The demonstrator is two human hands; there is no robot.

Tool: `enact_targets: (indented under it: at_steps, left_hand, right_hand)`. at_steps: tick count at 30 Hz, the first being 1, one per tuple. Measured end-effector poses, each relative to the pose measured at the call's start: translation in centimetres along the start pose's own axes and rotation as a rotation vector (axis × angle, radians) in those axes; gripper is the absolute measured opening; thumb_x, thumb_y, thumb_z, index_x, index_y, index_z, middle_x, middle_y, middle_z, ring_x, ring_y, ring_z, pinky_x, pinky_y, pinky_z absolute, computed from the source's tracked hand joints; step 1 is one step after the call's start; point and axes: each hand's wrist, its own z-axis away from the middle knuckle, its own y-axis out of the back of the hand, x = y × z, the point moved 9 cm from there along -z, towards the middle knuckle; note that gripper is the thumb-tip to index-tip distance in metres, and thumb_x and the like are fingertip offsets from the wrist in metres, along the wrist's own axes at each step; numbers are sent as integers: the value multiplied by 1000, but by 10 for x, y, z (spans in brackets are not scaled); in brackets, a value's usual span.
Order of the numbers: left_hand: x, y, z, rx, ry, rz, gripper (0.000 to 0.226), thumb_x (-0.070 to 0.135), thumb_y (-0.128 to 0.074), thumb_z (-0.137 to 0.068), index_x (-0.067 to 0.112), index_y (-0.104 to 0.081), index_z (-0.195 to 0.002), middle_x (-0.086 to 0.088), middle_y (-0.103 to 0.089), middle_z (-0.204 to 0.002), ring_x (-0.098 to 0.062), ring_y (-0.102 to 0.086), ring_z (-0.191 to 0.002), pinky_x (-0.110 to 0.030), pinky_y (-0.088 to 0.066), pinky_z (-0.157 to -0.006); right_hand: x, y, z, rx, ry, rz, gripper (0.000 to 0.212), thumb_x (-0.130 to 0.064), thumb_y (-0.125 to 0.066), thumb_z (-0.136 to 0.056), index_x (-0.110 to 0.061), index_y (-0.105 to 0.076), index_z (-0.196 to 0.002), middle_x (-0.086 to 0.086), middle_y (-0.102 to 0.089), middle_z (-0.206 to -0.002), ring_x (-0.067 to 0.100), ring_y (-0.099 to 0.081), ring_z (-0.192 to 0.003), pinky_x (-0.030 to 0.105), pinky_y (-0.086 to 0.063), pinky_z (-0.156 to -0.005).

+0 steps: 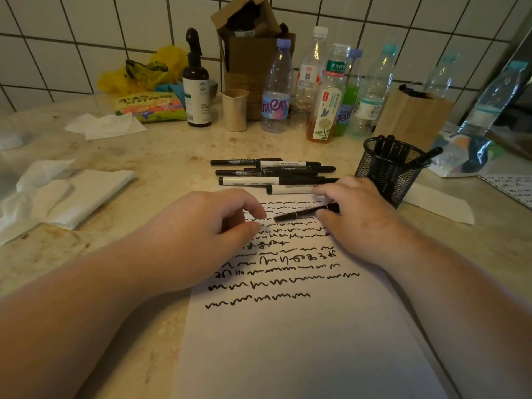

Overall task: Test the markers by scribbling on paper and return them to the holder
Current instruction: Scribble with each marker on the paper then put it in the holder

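A white sheet of paper (288, 335) covered with rows of black scribbles lies on the counter in front of me. My right hand (357, 214) grips a thin black marker (299, 213) that points left over the sheet. My left hand (213, 226) hovers over the paper's left edge with fingers loosely curled, its fingertips close to the marker's tip, holding nothing. Several black and white markers (270, 174) lie in a pile just beyond the paper. A black mesh holder (388, 171) with several markers standing in it is at the right of the pile.
Crumpled tissues (63, 194) lie at the left. Several plastic bottles (325, 90), a dark spray bottle (197, 84), a beige cup (234, 110) and cardboard boxes (247, 47) line the tiled back wall. A brown paper bag (411, 116) stands behind the holder.
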Motion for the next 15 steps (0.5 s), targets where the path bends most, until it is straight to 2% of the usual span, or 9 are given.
enact_targets:
  at_steps: [3, 5, 8, 10, 12, 13, 15]
  left_hand:
    - [1, 0, 1, -5, 6, -1, 16, 49, -52, -88, 49, -56, -104, 17, -64, -80, 1, -59, -72, -21, -52, -63]
    - [1, 1, 1, -6, 8, -1, 15, 48, -52, -89, 48, -57, -103, 17, -64, -80, 1, -59, -72, -21, -52, -62]
    - [0, 0, 0, -16, 18, -14, 11, 47, -54, -88, 48, -60, -97, 23, -62, -78, 8, -56, -73, -12, -43, -52]
    - [0, -1, 1, -26, 18, -11, 9, 46, -56, -87, 47, -62, -93, 29, -61, -80, 11, -55, -72, -9, -42, -50]
    - [1, -2, 0, -35, 7, 2, 10, 47, -57, -86, 45, -65, -92, 28, -62, -78, 13, -54, -71, -4, -41, -53]
    - [2, -2, 0, -39, 0, 9, 12, 49, -58, -84, 45, -65, -93, 26, -63, -77, 13, -54, -72, -4, -40, -53]
    - [5, -2, 1, -50, -14, 24, 20, 57, -56, -79, 47, -65, -94, 25, -64, -80, 15, -53, -76, -6, -40, -53]
  right_hand:
    - [1, 5, 3, 40, 7, 1, 15, -40, -67, -90, -39, -71, -105, -11, -49, -110, 10, -37, -110, 30, -31, -85]
    - [-2, 9, 5, 67, 41, -17, 7, -39, -72, -86, -38, -71, -93, -14, -48, -102, 9, -38, -105, 28, -29, -82]
    - [-7, 21, 10, 103, 70, -217, 5, -37, -72, -87, -35, -69, -91, -14, -51, -91, 6, -47, -82, 23, -35, -69]
    - [-10, 27, 15, 88, 61, -442, 7, -39, -71, -87, -32, -71, -88, -6, -60, -79, 8, -51, -66, 28, -45, -64]
    - [-11, 31, 18, 67, 41, -606, 10, -40, -70, -87, -30, -73, -86, 0, -67, -71, 13, -59, -62, 34, -52, -67]
    - [-12, 29, 19, 29, 37, -698, 10, -36, -70, -88, -27, -72, -85, -2, -68, -67, 12, -61, -60, 32, -52, -64]
    - [-20, 21, 21, -109, 71, -945, 7, -19, -66, -91, -17, -64, -85, -2, -58, -54, 13, -52, -48, 27, -43, -52]
